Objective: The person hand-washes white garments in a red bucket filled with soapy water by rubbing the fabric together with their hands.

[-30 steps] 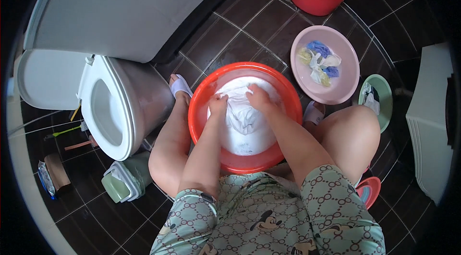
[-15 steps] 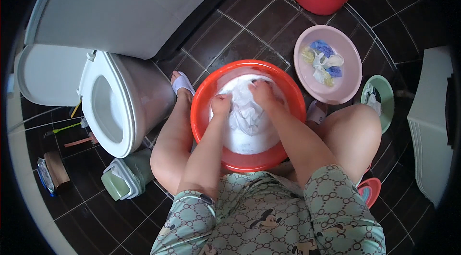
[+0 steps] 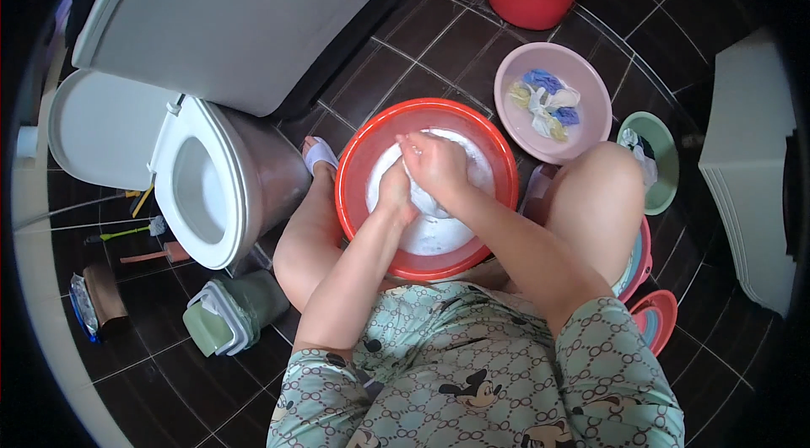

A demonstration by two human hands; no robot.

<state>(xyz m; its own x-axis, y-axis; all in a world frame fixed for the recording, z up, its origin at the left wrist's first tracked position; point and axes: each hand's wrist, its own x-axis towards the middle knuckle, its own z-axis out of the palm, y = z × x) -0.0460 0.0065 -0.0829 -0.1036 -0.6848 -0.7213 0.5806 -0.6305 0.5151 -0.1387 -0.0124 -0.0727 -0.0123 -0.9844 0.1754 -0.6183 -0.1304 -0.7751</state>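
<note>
Both hands squeeze the white cloth [image 3: 426, 199] in the red tub [image 3: 354, 170]; left hand [image 3: 395, 193] clenched on it, right hand [image 3: 434, 163] probably gripping too; more rubbing comes next.

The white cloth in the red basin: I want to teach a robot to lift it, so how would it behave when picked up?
The white wet cloth is bunched under the left hand and right hand, so it is probably floppy. It sits in water in the round red plastic basin, so it is likely heavy for its size, dripping and perhaps slippery.
</note>
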